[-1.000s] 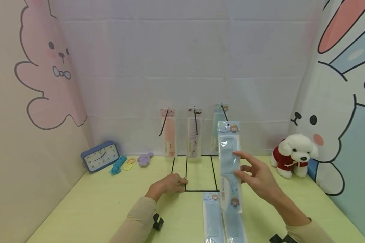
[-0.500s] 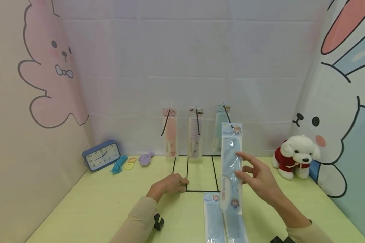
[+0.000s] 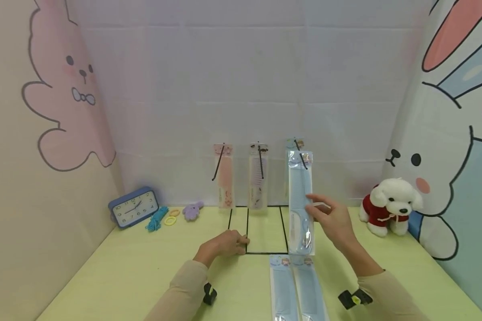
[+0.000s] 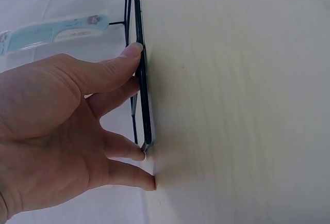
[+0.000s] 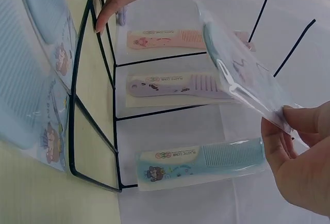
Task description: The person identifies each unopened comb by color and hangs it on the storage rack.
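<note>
My right hand [image 3: 332, 220] pinches the right edge of a packaged blue comb [image 3: 300, 200] between thumb and fingers. The package is upright, and the tip of the right-hand hook shows in front of its header. At the base of a black wire rack [image 3: 267, 253], my left hand [image 3: 226, 243] grips the wire with thumb and fingers on either side, as the left wrist view shows. On the rack hang a pink comb [image 3: 225, 178], a purple comb [image 3: 258, 183] and another blue comb [image 5: 206, 162], mostly hidden behind the held one in the head view.
Two packaged blue combs [image 3: 282, 285] lie on the table in front of the rack. A blue clock [image 3: 133, 207], blue cord [image 3: 156, 218], small rings [image 3: 170, 220] and a purple toy [image 3: 192, 211] are at the left. A white plush dog [image 3: 391, 200] sits at the right.
My right hand has moved the held comb up and away from me, so the hook's tip now shows in front of its header. My left hand stays on the rack's base.
</note>
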Demonstrator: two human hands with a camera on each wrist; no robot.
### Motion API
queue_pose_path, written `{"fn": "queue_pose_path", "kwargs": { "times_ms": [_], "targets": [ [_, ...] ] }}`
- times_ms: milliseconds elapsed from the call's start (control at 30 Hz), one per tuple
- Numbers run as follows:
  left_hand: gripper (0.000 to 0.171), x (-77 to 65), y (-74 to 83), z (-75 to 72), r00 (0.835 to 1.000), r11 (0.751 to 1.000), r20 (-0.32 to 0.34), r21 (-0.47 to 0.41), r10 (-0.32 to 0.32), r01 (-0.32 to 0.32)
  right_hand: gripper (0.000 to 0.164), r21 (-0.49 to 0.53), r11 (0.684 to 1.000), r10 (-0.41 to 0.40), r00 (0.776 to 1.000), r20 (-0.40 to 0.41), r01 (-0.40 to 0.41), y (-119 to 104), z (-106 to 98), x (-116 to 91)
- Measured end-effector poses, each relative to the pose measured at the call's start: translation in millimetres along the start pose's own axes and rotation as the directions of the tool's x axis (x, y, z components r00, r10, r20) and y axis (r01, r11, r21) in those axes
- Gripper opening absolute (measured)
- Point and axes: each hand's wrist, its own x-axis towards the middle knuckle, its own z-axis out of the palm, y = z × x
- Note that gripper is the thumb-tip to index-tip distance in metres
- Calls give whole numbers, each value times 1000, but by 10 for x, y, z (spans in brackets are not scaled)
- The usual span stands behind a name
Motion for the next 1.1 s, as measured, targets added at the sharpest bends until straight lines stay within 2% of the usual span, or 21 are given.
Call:
{"fn": "queue_pose_path", "kwargs": {
  "times_ms": [233,500,767,1100],
  "targets": [
    [43,17,8,8,1000,1000,-6,3,-4,4,39,81,995,62,987,-147,-50,184,89,367],
    [43,8,2,-12,1000,1000,-12,4,-6,6,36,91,994,78,976,-202,-60,292,202,642],
    [43,-8,4,-13,1000,1000,-17,16,12,-12,28,82,987,152,969,-194,-138,412,271,834],
    [43,-32,42,-1,1000,1000,-4,-5,4,-4,29,79,972,230,958,-173,-220,491,278,948]
  ]
}}
